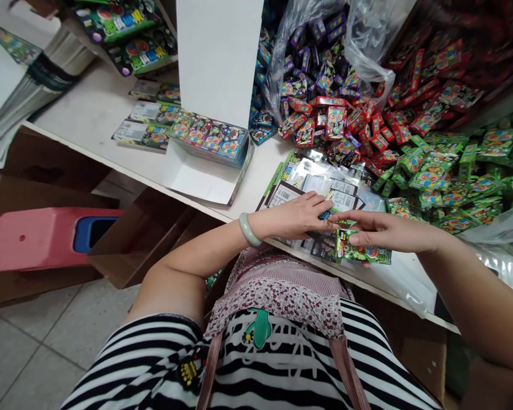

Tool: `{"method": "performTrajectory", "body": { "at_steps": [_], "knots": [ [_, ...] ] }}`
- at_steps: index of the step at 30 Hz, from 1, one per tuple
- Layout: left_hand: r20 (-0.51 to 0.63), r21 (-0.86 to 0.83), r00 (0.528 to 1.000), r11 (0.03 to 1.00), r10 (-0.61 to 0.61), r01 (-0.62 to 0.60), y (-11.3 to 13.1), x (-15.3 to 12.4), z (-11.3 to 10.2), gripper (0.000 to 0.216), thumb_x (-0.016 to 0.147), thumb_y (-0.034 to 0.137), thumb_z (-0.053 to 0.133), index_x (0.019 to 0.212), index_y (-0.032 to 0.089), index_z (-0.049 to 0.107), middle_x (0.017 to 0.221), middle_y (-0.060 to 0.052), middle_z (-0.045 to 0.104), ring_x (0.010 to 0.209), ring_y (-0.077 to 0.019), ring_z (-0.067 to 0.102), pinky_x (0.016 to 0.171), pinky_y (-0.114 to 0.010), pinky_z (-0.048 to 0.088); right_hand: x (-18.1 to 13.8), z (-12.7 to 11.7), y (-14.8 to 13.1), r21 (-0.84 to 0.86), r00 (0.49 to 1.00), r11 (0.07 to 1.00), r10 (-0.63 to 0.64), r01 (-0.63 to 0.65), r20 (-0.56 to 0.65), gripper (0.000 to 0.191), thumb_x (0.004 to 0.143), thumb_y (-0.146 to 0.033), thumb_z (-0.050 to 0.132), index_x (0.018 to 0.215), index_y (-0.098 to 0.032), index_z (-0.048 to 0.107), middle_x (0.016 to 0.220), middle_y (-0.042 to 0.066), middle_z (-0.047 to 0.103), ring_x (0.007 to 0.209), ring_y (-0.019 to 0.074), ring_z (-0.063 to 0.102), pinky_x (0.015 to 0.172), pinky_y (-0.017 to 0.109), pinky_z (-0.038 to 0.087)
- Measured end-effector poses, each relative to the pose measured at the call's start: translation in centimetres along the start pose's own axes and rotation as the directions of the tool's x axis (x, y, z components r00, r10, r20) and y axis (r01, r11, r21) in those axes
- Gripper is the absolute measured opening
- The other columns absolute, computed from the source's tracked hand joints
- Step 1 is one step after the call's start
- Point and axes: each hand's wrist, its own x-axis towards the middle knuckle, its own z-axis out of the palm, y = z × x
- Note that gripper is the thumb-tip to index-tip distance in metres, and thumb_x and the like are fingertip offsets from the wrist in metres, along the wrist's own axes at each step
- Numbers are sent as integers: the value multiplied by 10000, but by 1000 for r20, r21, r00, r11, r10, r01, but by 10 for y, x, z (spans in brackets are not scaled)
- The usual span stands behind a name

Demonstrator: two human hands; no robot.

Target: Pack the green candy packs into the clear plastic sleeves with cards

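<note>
Fingers of the right hand [380, 230] were closed around a small green packet [362, 250], thumb on top, holding it just above the near edge of the white table [89, 114]. Touching it fingertip to fingertip, the left hand [294, 216] lay flat with its fingers together, gripping nothing, pressed on a stack of flat cards in clear sleeves [325, 191] (barcodes showed on their backs). A pale green bangle [248, 229] sat on the left wrist. Beyond the stack spread a heap of green packets [444, 182] to the right, and behind it red packets [354, 122]. Further left stood an open display box [209, 139] with a tall white lid. At the back, a clear plastic bag [320, 51] held purple packets. Off the table to the left, a pink stool [38, 236] lay among cardboard.
</note>
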Motion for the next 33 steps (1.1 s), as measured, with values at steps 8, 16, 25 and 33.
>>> {"method": "performTrajectory", "body": {
  "at_steps": [8, 16, 25, 33],
  "knots": [
    [21, 12, 1000, 1000, -13, 12, 0, -1, -1, 614, 746, 304, 824, 1306, 268, 574, 1363, -161, 529, 1229, -318, 503, 1081, -486, 388, -7, 5, -5, -71, 986, 993, -100, 91, -134, 668, 800, -617, 687, 1371, -280, 615, 1341, 74, 676, 1210, 301, 640, 1034, 424, 520],
    [36, -18, 999, 1000, -17, 17, 0, -2, -1, 637, 782, 262, 777, 1370, 282, 531, 1357, -160, 535, 1209, -316, 497, 1055, -483, 390, -13, 1, -3, 5, 989, 994, -110, 110, -97, 650, 841, -586, 660, 1388, -242, 588, 1209, 80, 720, 1008, 238, 701, 877, 357, 589],
    [30, -19, 999, 1000, -19, 20, 4, 5, -1, 483, 751, 278, 802, 1208, 217, 656, 1321, -163, 548, 1197, -327, 495, 1050, -473, 389, 1, 9, -2, 19, 990, 995, -100, 103, -103, 640, 826, -569, 683, 1365, -237, 586, 1221, 81, 717, 1045, 239, 677, 894, 343, 563],
    [13, -74, 999, 997, -32, 33, 2, 1, -1, 488, 753, 274, 805, 1217, 236, 657, 1311, -148, 556, 1186, -311, 500, 1039, -458, 390, 4, 10, 1, -72, 983, 992, -109, 100, -145, 698, 817, -592, 688, 1431, -291, 549, 1253, 50, 714, 1118, 273, 664, 993, 393, 527]
  ]
}}
